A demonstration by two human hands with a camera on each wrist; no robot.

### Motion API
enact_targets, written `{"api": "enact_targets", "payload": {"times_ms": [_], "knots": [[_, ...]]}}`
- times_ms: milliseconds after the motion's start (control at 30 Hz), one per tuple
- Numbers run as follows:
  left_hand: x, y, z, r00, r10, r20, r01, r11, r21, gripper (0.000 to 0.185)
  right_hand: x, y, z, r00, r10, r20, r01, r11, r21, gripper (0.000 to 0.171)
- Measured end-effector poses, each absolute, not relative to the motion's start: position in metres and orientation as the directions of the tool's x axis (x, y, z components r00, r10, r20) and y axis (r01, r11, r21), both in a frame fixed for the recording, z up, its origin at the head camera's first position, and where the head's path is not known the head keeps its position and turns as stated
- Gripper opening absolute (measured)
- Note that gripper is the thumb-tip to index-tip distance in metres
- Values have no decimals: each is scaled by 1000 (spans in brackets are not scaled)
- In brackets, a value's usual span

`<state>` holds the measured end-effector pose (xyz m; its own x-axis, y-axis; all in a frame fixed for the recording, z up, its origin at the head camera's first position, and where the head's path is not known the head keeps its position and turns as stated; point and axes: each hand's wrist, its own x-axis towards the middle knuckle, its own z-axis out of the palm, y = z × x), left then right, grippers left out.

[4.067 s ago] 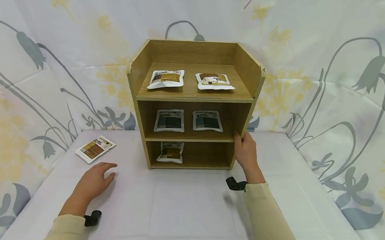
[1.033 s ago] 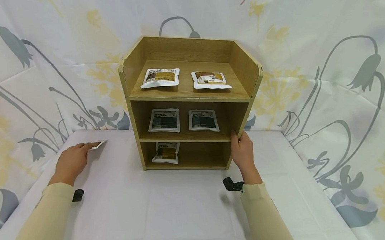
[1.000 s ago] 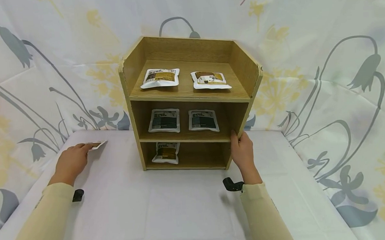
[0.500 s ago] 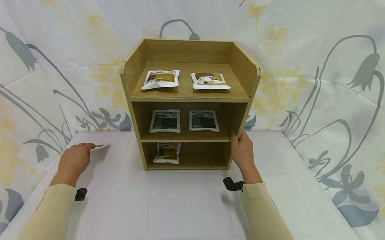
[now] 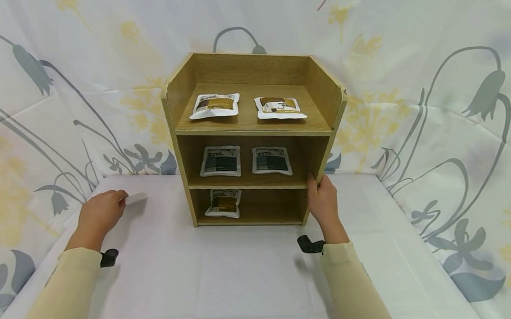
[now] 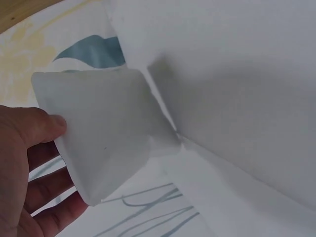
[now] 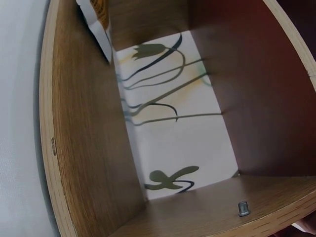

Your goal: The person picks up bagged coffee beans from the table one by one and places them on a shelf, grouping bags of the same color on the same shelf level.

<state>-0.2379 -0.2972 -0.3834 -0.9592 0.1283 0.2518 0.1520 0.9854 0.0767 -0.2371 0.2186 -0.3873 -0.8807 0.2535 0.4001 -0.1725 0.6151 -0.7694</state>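
White pouch point(image 6: 98, 133) pinched by left hand point(image 5: 99, 215), label hidden; right hand point(image 5: 323, 201) grasps shelf point(image 5: 320, 166).

The shelf point(image 5: 254, 126) is made of matt, wood-grain board. The pouch point(image 6: 98, 133) is seen as smooth, matt white plastic, and the table point(image 5: 252, 283) is covered in soft cloth.

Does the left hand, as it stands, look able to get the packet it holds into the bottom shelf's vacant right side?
Probably yes: the left hand pinches the packet; the bottom shelf opens frontward, with bare table between.
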Motion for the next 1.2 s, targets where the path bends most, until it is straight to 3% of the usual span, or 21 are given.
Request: {"api": "enact_targets", "payload": {"times_ms": [333, 1200], "knots": [[-227, -282, -367, -942, 154, 298, 180, 982, 64, 21, -237, 219, -388, -879, 260, 399, -165, 619, -768, 49], [-195, -241, -343, -954, 221, 204, 232, 972, 35, 16, -238, 219, -387, -890, 246, 383, -159, 621, -767, 52]]}}
